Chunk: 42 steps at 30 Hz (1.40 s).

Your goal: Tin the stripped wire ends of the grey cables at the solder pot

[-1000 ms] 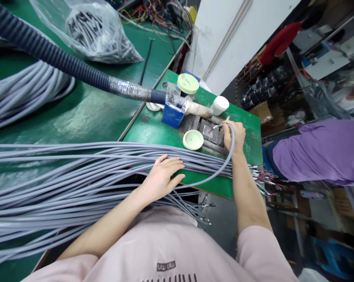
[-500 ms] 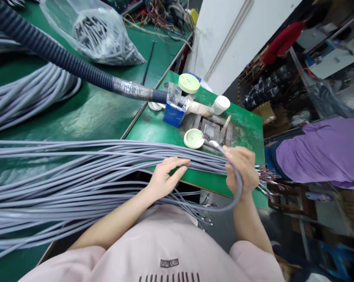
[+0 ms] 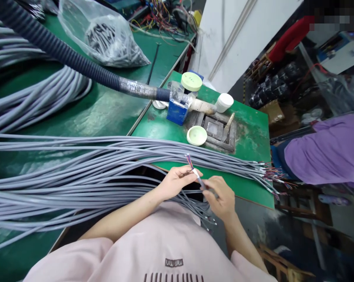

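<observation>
A clear plastic bag (image 3: 72,19) of grey pieces (image 3: 102,38) lay on the green surface (image 3: 115,113) beyond a dark corrugated hose (image 3: 90,74), a tangle of coloured wires (image 3: 157,16) sat near the bag, and off to the right a person in purple (image 3: 326,150) was near a cardboard box (image 3: 274,112), with a red garment (image 3: 291,39) farther back.

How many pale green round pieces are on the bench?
2: the far piece behind the blue box, the near piece beside the gray cables. Others may be hidden.
</observation>
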Tool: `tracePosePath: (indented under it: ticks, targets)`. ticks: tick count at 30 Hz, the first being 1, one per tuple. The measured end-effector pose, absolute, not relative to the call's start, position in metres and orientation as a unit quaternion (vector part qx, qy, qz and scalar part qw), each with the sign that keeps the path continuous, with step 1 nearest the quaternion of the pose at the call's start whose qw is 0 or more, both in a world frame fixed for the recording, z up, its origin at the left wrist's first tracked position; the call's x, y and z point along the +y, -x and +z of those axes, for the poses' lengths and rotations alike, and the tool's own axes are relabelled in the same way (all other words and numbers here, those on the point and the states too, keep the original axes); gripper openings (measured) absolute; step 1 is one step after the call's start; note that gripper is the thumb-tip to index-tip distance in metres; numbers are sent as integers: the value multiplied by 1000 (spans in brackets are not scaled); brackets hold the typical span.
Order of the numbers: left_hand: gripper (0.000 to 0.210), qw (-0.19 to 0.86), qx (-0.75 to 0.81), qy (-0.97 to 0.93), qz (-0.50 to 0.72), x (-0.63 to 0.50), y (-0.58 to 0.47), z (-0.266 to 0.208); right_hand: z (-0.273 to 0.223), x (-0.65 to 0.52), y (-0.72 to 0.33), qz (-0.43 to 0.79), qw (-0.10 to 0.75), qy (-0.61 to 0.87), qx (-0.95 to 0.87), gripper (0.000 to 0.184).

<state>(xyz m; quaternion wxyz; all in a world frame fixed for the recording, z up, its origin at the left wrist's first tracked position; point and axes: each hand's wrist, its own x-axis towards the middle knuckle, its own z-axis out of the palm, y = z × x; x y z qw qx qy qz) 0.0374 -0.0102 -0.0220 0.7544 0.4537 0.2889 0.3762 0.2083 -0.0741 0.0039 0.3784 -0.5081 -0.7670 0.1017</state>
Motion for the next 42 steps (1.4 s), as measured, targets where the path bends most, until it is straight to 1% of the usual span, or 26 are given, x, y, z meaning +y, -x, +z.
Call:
tracePosePath:
  ticks: [2,9,19,25,32,42]
  targets:
    - [35,741,284,-477,378,-12,-37,-19,2,-77,-202,129,360,527,-759,16]
    - [37,710,261,-511,409,-14,-39,-18,-8,-87,-199,169,355,534,-749,22]
    - [35,721,288,-462,430,-18,-46,-17,-16,-91,-199,217,368,520,-740,24]
    - [37,684,331,-484,434,-20,-47,-17,-20,-92,-198,216,364,522,-741,23]
    - [43,665,316,-511,445,-21,-46,-21,-24,-94,-201,202,358,533,-740,22]
    - [43,630,293,-554,458,-23,-45,-19,-25,-95,-200,194,366,541,-732,21]
